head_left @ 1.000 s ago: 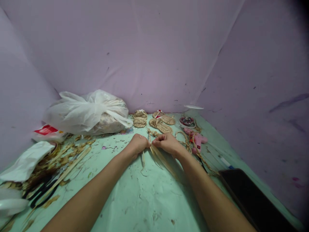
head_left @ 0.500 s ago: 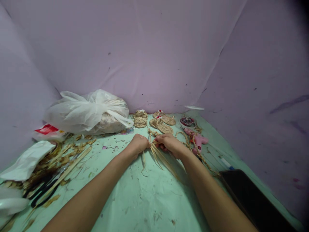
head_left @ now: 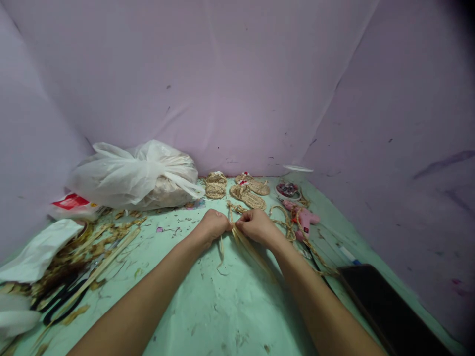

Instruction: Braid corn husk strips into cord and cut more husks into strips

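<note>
Trailing pale, straw-coloured fibre strands (head_left: 251, 248), thin and loose-ended

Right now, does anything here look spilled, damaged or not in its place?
The left side looks untidy: dry scraps lie loose around the scissors, not gathered. A dark streak marks the right purple wall. The pale strands at the left hand and right hand show no clear damage.

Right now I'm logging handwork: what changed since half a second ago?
The fanned pale, flat fibre strands have drawn closer together, and the right hand tucked its fingers beside the left hand. The left grip, white plastic bag and pink glue gun stayed put.
</note>
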Demonstrator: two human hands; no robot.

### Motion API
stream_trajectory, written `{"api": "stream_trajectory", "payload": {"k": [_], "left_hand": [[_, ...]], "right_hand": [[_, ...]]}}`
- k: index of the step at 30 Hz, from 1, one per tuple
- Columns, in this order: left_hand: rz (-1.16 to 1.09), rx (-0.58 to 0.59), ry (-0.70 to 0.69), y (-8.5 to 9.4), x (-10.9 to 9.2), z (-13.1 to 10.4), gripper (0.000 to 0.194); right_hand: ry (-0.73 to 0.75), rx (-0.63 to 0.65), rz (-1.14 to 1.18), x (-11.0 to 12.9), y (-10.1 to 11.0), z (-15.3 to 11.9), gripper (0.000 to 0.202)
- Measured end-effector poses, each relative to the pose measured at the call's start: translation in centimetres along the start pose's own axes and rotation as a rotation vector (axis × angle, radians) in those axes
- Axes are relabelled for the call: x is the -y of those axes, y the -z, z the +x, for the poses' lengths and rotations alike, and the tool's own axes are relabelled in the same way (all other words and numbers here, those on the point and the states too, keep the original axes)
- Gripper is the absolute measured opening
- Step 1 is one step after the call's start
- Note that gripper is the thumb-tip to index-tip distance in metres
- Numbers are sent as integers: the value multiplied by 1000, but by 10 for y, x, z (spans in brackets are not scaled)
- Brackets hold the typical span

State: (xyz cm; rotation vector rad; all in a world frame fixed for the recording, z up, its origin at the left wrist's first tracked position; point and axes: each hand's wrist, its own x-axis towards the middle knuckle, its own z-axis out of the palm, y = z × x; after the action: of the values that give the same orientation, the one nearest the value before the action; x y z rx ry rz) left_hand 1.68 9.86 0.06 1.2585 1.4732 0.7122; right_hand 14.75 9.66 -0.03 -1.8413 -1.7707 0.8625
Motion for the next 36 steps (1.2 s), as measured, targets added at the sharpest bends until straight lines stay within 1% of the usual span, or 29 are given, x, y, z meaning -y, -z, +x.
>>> {"api": "stream_trajectory", "payload": {"k": [3,6,8,11,13,16,19,22,26,31,34,36], "left_hand": [[-10,-4,14,-1,-2,-2,15],[-42,33,62,0,-4,-3,17],[-65,50,107,2,-4,-2,19],[-89,56,151,3,-4,0,18],[-94,51,157,3,-4,1,15],[-91,56,152,2,-3,1,14],[-88,94,127,3,-2,-1,16],[-65,115,78,5,-3,-3,19],[-23,160,15,9,-5,-6,20],[-20,213,29,16,-6,-6,19],[-62,285,-9,20,-4,-3,16],[-66,301,-31,21,-2,-2,13]], "right_hand": [[-37,-73,-92,13,-1,-8,8],[-27,-100,-124,22,-3,-13,10],[-28,-76,-85,24,-6,-15,12],[-75,4,24,24,-11,-15,13],[-85,17,41,24,-12,-16,13],[-49,34,29,25,-12,-18,10],[-61,147,138,25,-9,-19,8],[-134,275,290,27,-6,-19,10],[-219,368,401,32,2,-22,16],[-217,477,457,36,15,-28,15],[-187,567,490,35,21,-29,18],[-176,610,484,33,23,-29,20]]}}
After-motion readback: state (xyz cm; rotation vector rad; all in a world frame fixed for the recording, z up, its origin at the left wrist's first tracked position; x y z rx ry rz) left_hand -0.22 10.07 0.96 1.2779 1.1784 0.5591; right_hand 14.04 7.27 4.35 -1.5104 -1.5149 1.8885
